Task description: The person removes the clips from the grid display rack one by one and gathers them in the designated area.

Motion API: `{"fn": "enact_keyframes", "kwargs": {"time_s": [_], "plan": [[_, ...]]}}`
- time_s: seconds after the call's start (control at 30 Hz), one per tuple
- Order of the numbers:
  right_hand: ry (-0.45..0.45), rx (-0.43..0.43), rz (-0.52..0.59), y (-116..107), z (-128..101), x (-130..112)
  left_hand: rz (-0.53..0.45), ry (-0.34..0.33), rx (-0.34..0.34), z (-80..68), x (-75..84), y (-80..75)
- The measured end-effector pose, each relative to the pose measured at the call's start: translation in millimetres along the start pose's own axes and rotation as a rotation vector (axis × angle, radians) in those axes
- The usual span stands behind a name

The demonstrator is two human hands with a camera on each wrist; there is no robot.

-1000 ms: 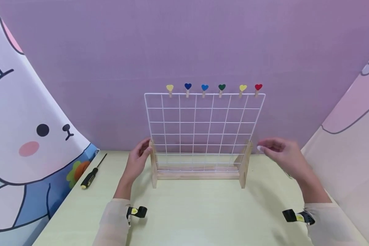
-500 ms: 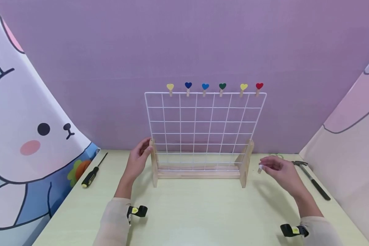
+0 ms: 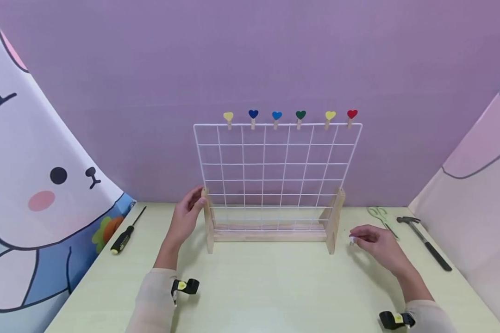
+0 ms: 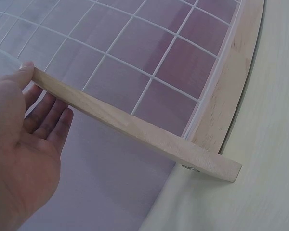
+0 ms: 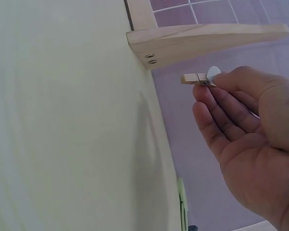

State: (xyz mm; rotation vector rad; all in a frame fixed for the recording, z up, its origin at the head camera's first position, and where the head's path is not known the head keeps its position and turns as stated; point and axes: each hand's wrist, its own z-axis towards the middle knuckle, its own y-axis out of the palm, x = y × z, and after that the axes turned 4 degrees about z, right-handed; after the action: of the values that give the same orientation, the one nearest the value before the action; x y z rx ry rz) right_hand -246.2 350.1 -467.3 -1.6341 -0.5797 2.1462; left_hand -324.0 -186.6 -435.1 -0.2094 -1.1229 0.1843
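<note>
A white wire grid [image 3: 275, 164] stands upright in a wooden stand [image 3: 271, 237]. Along its top wire sit several small clothespins with coloured hearts, among them a red one [image 3: 352, 114] and a dark blue one [image 3: 253, 114]. My left hand [image 3: 185, 217] holds the upper end of the stand's left side piece [image 4: 130, 122], thumb on one face and fingers behind. Between thumb and fingers, my right hand [image 3: 375, 245] pinches a wooden clothespin [image 5: 195, 78] with a white heart, apart from the stand's right side piece [image 5: 207, 41].
On the right of the table [image 3: 271, 286] lie green-handled scissors [image 3: 378, 212] and a hammer [image 3: 429, 249]. A screwdriver [image 3: 122, 239] lies at the left. Behind rises a purple backdrop [image 3: 250, 60], with printed cloth [image 3: 37, 231] at the left side.
My right hand has moved down and slightly toward me with the white-heart clothespin, uncovering the hammer and scissors. My left hand keeps its hold on the stand.
</note>
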Motion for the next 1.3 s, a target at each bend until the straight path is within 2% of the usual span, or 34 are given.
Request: {"fn": "enact_keyframes", "kwargs": {"time_s": [0.4, 0.9, 1.3], "plan": [[0.097, -0.086, 0.008, 8, 1, 13, 0.001, -0.005, 0.008, -2.1, 2.8, 0.7], [0.141, -0.130, -0.012, 12, 4, 21, 0.004, 0.005, 0.006, -1.1, 1.1, 0.7], [0.138, -0.154, -0.039, 15, 6, 25, 0.011, 0.003, 0.009, -0.7, 0.8, -0.4]]}}
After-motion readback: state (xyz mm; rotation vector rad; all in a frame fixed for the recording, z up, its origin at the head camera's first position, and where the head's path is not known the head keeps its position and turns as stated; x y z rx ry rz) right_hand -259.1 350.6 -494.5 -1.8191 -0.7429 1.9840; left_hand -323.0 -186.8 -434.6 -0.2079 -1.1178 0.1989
